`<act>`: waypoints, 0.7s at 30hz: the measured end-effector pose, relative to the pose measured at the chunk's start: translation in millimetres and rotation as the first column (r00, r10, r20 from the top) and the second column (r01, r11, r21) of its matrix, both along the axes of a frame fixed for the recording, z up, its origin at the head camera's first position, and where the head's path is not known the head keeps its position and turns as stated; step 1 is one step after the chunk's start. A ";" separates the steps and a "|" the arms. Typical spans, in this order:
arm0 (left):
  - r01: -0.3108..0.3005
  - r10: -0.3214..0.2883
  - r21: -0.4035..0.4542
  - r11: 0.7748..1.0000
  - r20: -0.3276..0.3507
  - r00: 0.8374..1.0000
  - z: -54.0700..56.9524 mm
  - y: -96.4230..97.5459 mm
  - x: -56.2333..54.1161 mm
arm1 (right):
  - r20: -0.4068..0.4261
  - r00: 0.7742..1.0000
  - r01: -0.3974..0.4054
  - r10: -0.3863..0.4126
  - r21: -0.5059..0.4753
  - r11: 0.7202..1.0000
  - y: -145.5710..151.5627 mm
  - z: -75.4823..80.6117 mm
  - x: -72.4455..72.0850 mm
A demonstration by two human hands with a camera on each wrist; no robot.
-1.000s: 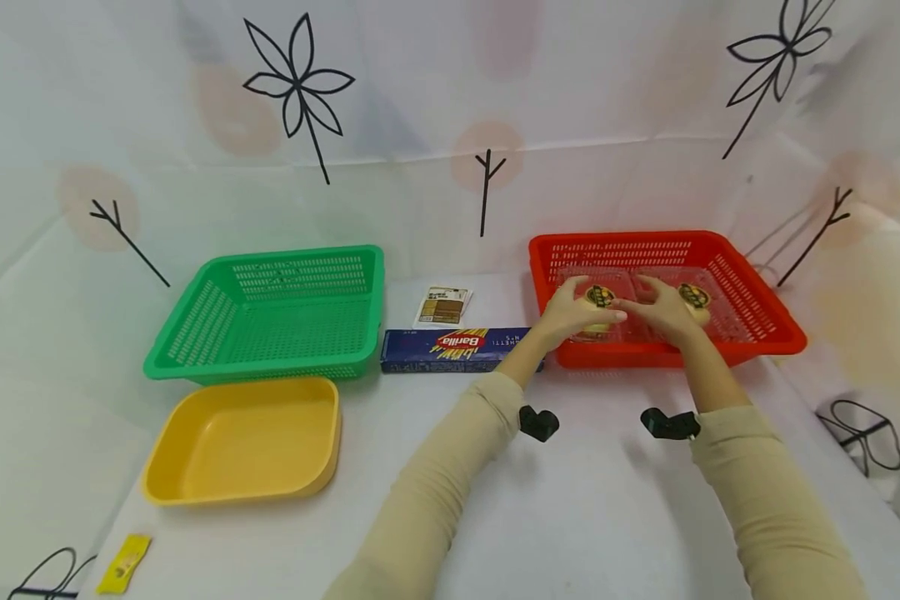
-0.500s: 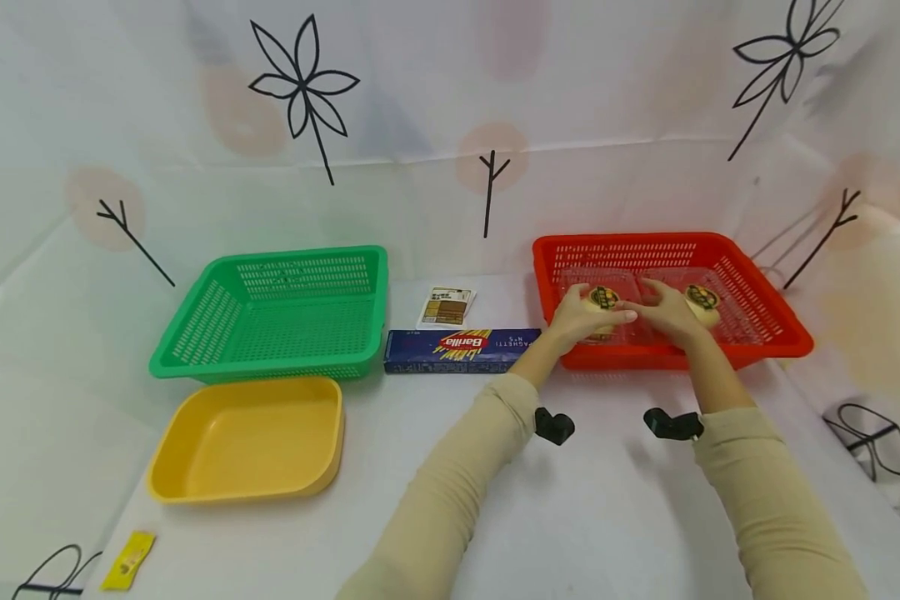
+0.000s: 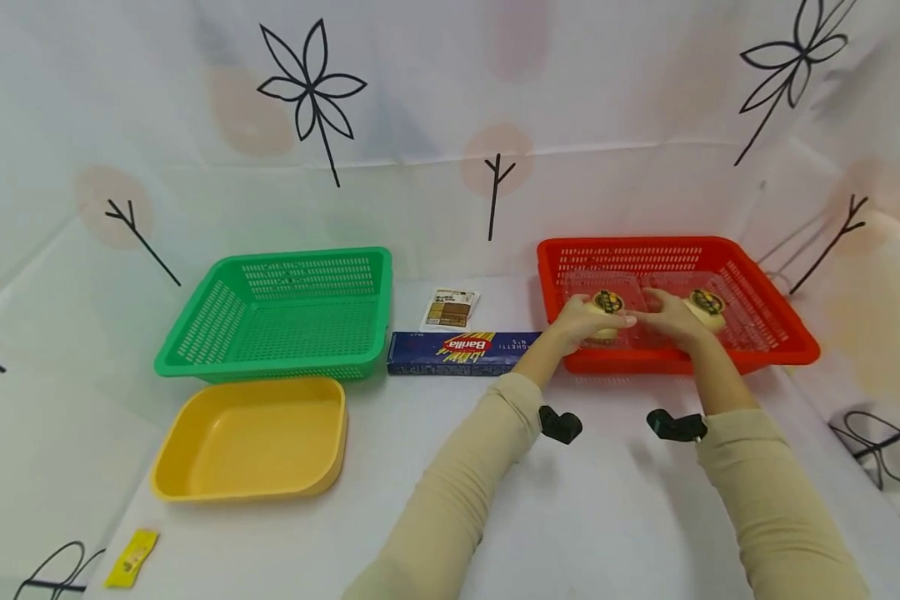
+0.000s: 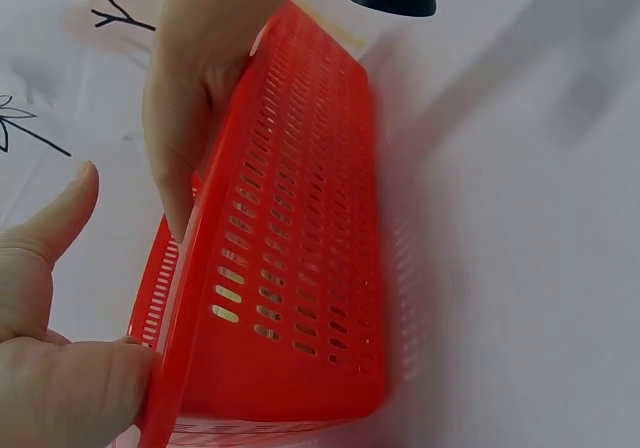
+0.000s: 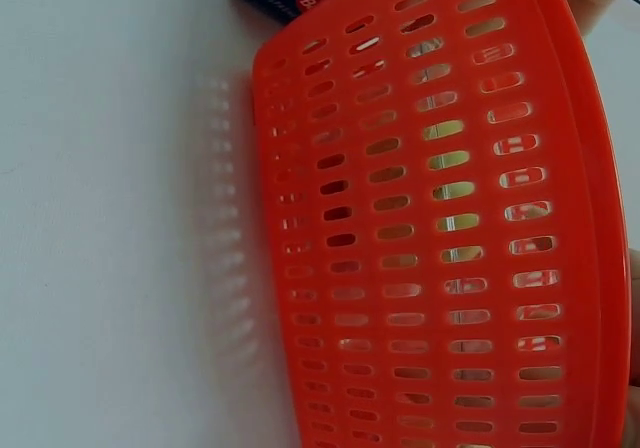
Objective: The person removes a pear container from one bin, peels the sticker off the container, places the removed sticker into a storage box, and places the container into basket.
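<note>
clear lid (image 3: 602, 281): looks like smooth, thin plastic, so the left pack (image 3: 609, 306) could slip or buckle if its two sides are squeezed unevenly.
right pack (image 3: 707, 302): sits just beside the left pack; fingers reaching down near the gap could snag its edge and drag it.
front rim (image 3: 667, 357): both wrists cross above it; a pack raised too little could knock it and tip the red basket (image 3: 633, 250).
left pack: in the red basket, toward its left end, between the two hands, round label up.
left hand (image 3: 579, 323): at the left pack's left side, thumb stretched rightward; fingertips hidden, so I cannot tell whether it grips.
right hand (image 3: 672, 319): at the left pack's right side, thumb pointing left; fingertips unseen, so its spread and hold cannot be told.
</note>
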State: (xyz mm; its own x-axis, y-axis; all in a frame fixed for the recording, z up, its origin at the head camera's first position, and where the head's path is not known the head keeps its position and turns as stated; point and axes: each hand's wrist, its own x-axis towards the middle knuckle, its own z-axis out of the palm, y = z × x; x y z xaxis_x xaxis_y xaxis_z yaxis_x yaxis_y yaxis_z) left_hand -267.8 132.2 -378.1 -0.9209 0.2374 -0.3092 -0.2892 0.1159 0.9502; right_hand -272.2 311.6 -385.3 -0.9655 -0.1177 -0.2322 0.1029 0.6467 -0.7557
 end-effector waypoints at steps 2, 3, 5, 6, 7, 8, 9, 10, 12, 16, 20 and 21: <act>-0.003 0.004 -0.003 1.000 0.010 1.000 -0.3 0.4 0.5 | -0.003 1.000 -0.010 0.010 0.006 1.000 1.1 -0.1 0.3; -0.005 0.005 -0.006 1.000 0.007 1.000 -0.5 0.8 0.7 | -0.003 1.000 -0.013 0.013 0.011 1.000 1.5 -0.3 0.2; -0.014 0.014 -0.009 1.000 -0.005 1.000 -0.2 1.2 1.4 | -0.003 1.000 -0.014 0.014 0.018 1.000 2.5 -1.2 -0.5; -0.023 0.023 -0.015 1.000 -0.014 1.000 0.3 1.6 2.0 | 0.001 1.000 -0.012 0.012 0.014 1.000 2.8 -1.5 -0.9; -0.032 0.032 -0.014 0.999 -0.022 0.999 0.6 2.4 2.8 | 0.007 1.000 -0.006 0.006 0.008 1.000 3.5 -1.9 -0.7; -0.045 0.044 -0.016 0.999 -0.028 0.999 0.9 3.4 3.5 | 0.016 1.000 0.002 -0.002 -0.008 1.000 4.0 -2.5 -0.6; -0.059 0.058 -0.024 0.998 -0.036 0.998 1.5 4.4 4.4 | 0.026 1.000 0.012 -0.011 -0.023 1.000 4.4 -3.1 -0.6; -0.074 0.073 -0.024 0.997 -0.042 0.996 2.1 5.1 5.4 | 0.035 0.999 0.020 -0.019 -0.044 0.999 4.9 -3.5 -0.6; -0.109 0.105 -0.062 0.992 -0.067 0.992 3.2 6.8 7.3 | 0.043 0.998 0.040 -0.037 -0.070 0.997 5.6 -3.7 -0.1; -0.169 0.146 -0.162 0.972 -0.144 0.979 3.1 9.5 9.4 | 0.035 0.996 0.084 -0.080 -0.137 0.987 7.0 -4.3 -0.3; -0.216 0.176 -0.198 0.956 -0.201 0.964 0.5 10.6 10.5 | 0.045 0.989 0.146 -0.140 -0.208 0.967 10.1 -5.2 0.8; -0.226 0.184 -0.193 0.955 -0.214 0.959 -0.6 10.4 10.8 | 0.047 0.986 0.166 -0.160 -0.222 0.961 11.0 -5.3 1.5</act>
